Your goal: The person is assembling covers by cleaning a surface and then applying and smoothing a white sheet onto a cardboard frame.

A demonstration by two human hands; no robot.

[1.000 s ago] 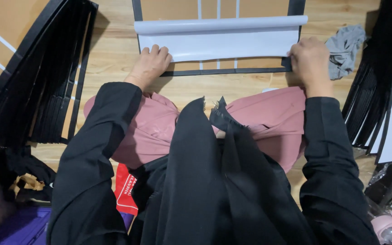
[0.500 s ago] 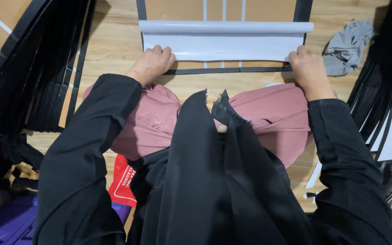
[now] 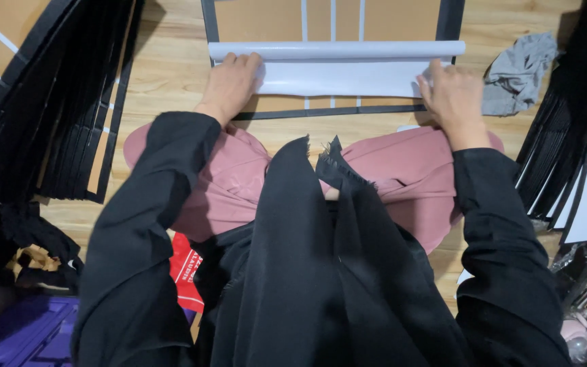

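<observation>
White film roll (image 3: 338, 49) on framed panel (image 3: 327, 111); L hand (image 3: 231, 81) & R hand (image 3: 453, 95) flat on sheet, grips apart.

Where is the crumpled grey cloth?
In the head view, the grey cloth lies on the wooden floor at upper right, beyond the right hand, beside the black frames.

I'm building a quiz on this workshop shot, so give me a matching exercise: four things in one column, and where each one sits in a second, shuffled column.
Things:
1. white rolled sheet
2. grey crumpled cloth
3. stack of black frames
4. left hand

Places:
a. on the wooden floor to the right of the sheet
b. leaning at the far left of the view
c. lying across the black-edged brown panel
d. pressed on the sheet's left end

Pairs: 1-c, 2-a, 3-b, 4-d
</observation>
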